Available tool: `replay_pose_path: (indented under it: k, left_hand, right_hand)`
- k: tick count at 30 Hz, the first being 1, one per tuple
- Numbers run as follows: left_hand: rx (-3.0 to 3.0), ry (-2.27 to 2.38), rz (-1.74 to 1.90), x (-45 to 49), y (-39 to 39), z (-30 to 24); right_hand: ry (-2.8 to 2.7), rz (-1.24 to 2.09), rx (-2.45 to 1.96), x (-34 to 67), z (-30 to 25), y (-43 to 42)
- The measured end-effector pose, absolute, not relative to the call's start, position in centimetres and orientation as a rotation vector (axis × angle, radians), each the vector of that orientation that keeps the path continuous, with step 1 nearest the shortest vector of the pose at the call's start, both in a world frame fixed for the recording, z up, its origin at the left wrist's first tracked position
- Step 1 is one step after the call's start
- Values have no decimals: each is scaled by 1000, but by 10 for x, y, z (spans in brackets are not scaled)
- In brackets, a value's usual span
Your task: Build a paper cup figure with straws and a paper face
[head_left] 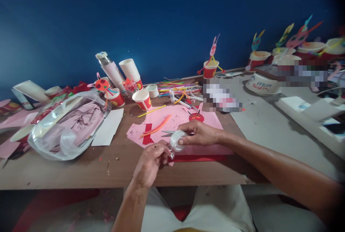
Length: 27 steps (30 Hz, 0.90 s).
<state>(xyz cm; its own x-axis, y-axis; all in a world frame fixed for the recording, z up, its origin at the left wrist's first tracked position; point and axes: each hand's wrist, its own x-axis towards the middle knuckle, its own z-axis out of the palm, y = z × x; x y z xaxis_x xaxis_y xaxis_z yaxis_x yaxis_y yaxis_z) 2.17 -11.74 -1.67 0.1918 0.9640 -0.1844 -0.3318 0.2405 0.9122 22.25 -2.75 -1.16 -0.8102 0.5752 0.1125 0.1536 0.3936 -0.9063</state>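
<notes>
Down at the near edge of the table (81, 171), the right hand (199, 134) grips a clear tape roll (176, 140) over pink paper (172, 115). The left hand (151, 162) pinches the roll's lower edge. Red writing on the white bowl (262, 84) is too small to read.

- A plain, deep blue painted wall (161, 16) fills the whole back, brightest at its middle and fading to near black at the upper right corner
- A long brown wood-grain worktop (81, 172) stands against it
- A pale grey flat surface (258, 128) adjoins the worktop's right end
- The dim floor (54, 203) below shows a reddish patch
</notes>
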Motion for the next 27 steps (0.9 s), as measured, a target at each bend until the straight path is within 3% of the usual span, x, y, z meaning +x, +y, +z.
replay_pose_path:
  k: [27]
  left_hand:
    - [900, 937, 1288, 36, -122, -2]
  right_hand:
    - [-1836, 1657, -464, 221, -26, -21]
